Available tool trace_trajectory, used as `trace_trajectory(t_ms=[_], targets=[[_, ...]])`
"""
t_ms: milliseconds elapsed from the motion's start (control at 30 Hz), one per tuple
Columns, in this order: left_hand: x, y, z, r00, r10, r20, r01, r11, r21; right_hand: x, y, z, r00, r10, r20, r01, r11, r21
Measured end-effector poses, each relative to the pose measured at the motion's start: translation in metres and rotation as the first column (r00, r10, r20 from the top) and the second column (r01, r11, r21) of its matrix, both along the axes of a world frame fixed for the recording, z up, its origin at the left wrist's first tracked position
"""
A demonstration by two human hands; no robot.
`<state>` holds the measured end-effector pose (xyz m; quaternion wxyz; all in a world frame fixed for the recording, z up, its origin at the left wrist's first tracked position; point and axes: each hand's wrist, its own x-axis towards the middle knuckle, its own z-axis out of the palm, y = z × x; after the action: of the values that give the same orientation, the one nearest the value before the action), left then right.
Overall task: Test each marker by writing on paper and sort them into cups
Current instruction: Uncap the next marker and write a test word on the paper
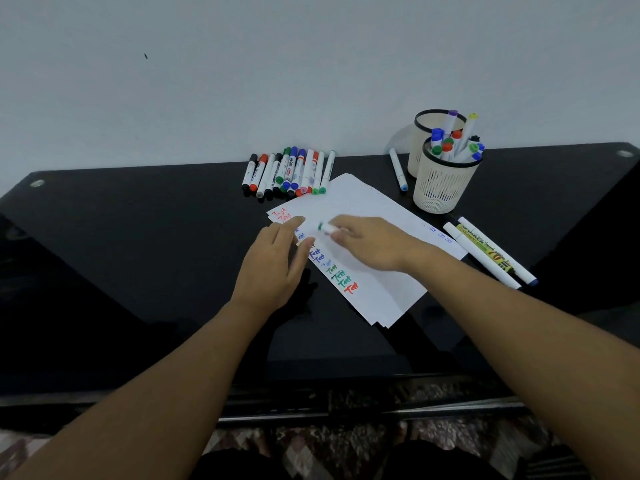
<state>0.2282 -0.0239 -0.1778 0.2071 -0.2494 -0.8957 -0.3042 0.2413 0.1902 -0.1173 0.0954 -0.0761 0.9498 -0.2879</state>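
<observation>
Clearly we are dealing with a light, stiff thing: the green-tipped marker (327, 228) is a slim plastic barrel, smooth and likely a little slippery, so it wants a pinch around the middle of the barrel rather than at the tip. Our right hand (372, 242) holds it that way now, fingers curled round the white body just above the paper (360, 258), green end pointing left. Whether that green end is a cap or the bare nib we cannot tell. Our left hand (273, 268) lies with fingers straight and relaxed on the paper's left edge, touching the sheet beside the column of coloured test words; its grip is apart and holds nothing. The sheets are thin and loose on the glossy dark tabletop (138, 237), so we judge they would slide without that steadying hand.

At the far right stand two pale mesh cups. The nearer cup (443, 183) is crowded with markers, capped in blue, green, red and orange, standing on end. The farther cup (420, 147), touching it behind, shows only a purple-capped marker at its rim; the rest of its inside is hidden. A row of untested markers (291, 173) lies at the far edge of the paper, a single blue-tipped pen (398, 169) rests left of the cups, and three long markers (488, 252) lie to the right of the paper.
</observation>
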Motion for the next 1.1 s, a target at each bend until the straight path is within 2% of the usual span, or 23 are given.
trace_trajectory(t_ms=[33, 100, 233, 333, 467, 533, 600, 733, 800, 900, 933, 967, 1033, 1100], targets=[[-0.001, 0.001, -0.001, 1.0, -0.004, -0.001, 0.004, 1.0, -0.023, 0.0, 0.003, -0.003, 0.999, 0.046, 0.024, -0.048, 0.992, 0.117], [-0.003, 0.001, -0.003, 0.999, -0.032, -0.009, 0.031, 0.998, -0.061, 0.002, 0.004, -0.006, 0.998, 0.068, 0.019, -0.07, 0.966, 0.249], [-0.006, 0.0, -0.008, 0.989, -0.122, -0.088, 0.109, 0.985, -0.131, 0.011, 0.002, -0.006, 0.981, 0.136, -0.136, -0.069, 0.909, 0.412], [-0.008, -0.001, -0.011, 0.983, -0.141, -0.121, 0.12, 0.979, -0.163, 0.012, -0.002, -0.009, 0.962, 0.179, -0.207, -0.069, 0.89, 0.45], [-0.008, -0.001, -0.012, 0.98, -0.146, -0.134, 0.12, 0.976, -0.182, 0.011, -0.002, -0.016, 0.963, 0.178, -0.201, -0.072, 0.892, 0.446], [-0.007, 0.0, -0.01, 0.99, -0.104, -0.095, 0.089, 0.985, -0.147, 0.012, 0.0, -0.014, 0.973, 0.131, -0.189, -0.054, 0.929, 0.367], [-0.006, 0.001, -0.009, 0.998, -0.041, -0.045, 0.036, 0.993, -0.109, 0.012, 0.007, -0.012, 0.988, 0.024, -0.155, 0.001, 0.987, 0.159], [-0.009, 0.002, -0.012, 0.999, 0.041, 0.012, -0.039, 0.992, -0.119, 0.02, 0.022, -0.006, 0.986, -0.121, -0.116, 0.102, 0.982, -0.158], [-0.009, 0.001, -0.013, 0.998, 0.061, 0.026, -0.057, 0.991, -0.121, 0.028, 0.021, -0.004, 0.974, -0.223, -0.026, 0.196, 0.9, -0.39], [-0.009, -0.001, -0.016, 0.994, 0.074, 0.081, -0.065, 0.992, -0.111, 0.041, 0.017, -0.004, 0.954, -0.245, 0.173, 0.293, 0.647, -0.704], [-0.009, -0.001, -0.017, 0.991, 0.08, 0.104, -0.069, 0.992, -0.101, 0.047, 0.017, -0.007, 0.958, -0.225, 0.179, 0.281, 0.607, -0.744], [-0.009, -0.002, -0.016, 0.988, 0.085, 0.128, -0.074, 0.993, -0.088, 0.053, 0.016, -0.011, 0.964, -0.22, 0.151, 0.257, 0.615, -0.745], [-0.006, -0.001, -0.015, 0.98, 0.082, 0.18, -0.068, 0.994, -0.083, 0.065, 0.015, -0.023, 0.966, -0.249, 0.065, 0.225, 0.692, -0.686], [0.002, 0.0, -0.015, 0.977, 0.053, 0.204, -0.028, 0.992, -0.122, 0.073, 0.015, -0.035, 0.96, -0.274, 0.051, 0.232, 0.682, -0.693]])
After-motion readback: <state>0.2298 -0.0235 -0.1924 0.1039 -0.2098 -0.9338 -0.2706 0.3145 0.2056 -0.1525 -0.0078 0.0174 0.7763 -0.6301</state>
